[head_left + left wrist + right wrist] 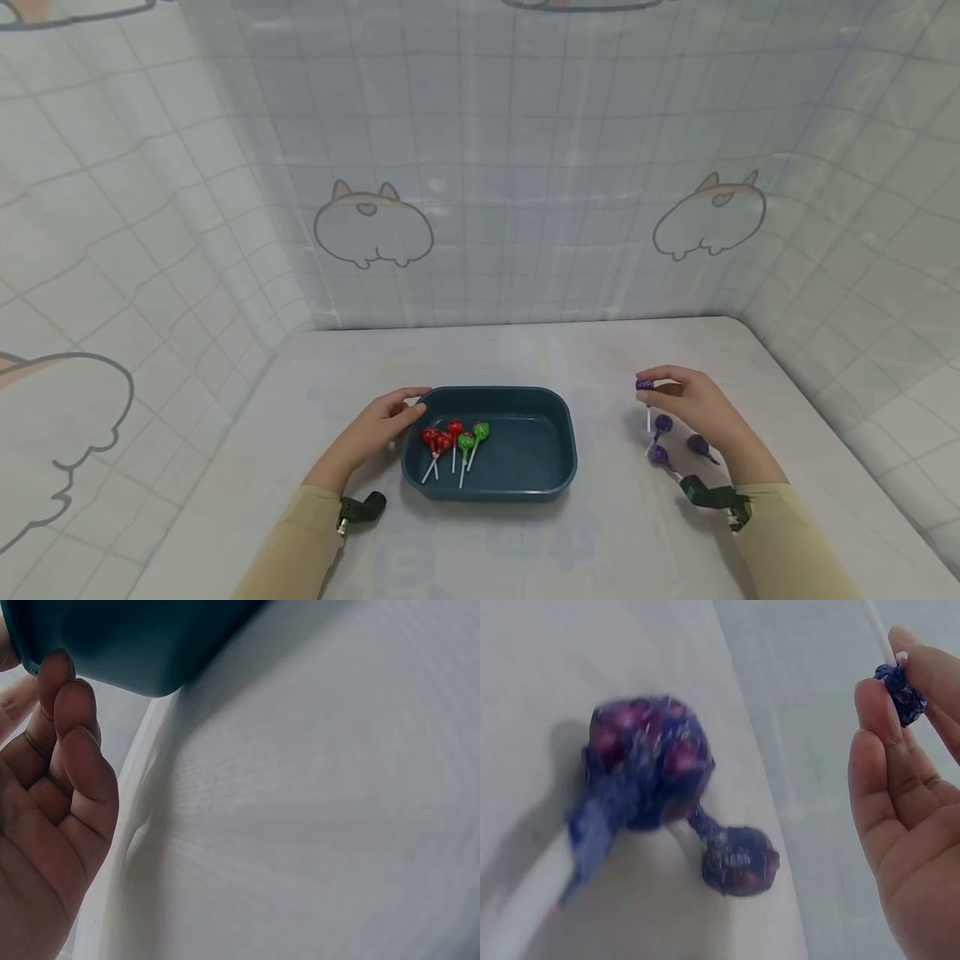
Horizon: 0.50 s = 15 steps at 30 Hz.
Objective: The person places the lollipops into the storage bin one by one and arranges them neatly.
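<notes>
My right hand (693, 404) pinches a purple-wrapped lollipop (906, 697) by its head between thumb and fingers, its white stick pointing down in the head view. Below that hand, purple lollipops (658, 455) lie on the table, two of them large in the right wrist view. At the left end of a dark teal tray (525, 486), my left hand (382, 427) grips the rim, with fingertips against the outer wall in the left wrist view. Inside the tray's left half are red lollipops (444, 442) and green lollipops (481, 431), sticks toward me.
The light tabletop (480, 550) carries the tray in the middle and the loose lollipops on the right. A pale grid-patterned curtain (510, 208) with cartoon animals hangs behind the table and along both sides. Each wrist wears a small black camera (705, 493).
</notes>
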{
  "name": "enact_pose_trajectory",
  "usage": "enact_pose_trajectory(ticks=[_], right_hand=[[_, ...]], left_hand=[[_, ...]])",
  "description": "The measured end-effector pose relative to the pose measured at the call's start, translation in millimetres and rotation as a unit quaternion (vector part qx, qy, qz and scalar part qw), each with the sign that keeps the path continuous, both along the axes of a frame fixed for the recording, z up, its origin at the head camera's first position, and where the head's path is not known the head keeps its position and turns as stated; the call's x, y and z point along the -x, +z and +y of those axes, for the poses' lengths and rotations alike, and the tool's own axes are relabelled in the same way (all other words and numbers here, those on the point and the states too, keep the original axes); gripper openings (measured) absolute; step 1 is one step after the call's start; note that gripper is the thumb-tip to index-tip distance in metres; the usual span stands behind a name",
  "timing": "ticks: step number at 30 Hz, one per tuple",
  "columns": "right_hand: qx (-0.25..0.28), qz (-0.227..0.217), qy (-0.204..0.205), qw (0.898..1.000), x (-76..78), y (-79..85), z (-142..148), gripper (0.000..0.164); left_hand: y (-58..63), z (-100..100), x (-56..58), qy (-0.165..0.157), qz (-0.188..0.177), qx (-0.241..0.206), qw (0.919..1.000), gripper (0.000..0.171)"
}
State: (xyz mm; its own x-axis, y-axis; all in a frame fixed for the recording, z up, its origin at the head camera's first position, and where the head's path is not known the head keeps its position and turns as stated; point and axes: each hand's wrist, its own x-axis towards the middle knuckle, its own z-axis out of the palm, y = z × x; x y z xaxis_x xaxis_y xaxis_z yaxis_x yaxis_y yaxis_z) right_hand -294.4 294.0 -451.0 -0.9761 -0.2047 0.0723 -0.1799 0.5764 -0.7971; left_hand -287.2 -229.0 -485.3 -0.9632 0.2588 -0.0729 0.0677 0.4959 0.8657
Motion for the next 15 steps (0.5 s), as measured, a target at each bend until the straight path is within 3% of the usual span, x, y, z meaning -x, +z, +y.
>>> enact_pose_trajectory(ticks=[15], right_hand=[[0.026,-0.015,0.016,0.999,-4.5,4.9,-21,0.052]], left_hand=[[-5.0,-1,2.8,-0.001,0.003,-0.003,1.0000,0.043]])
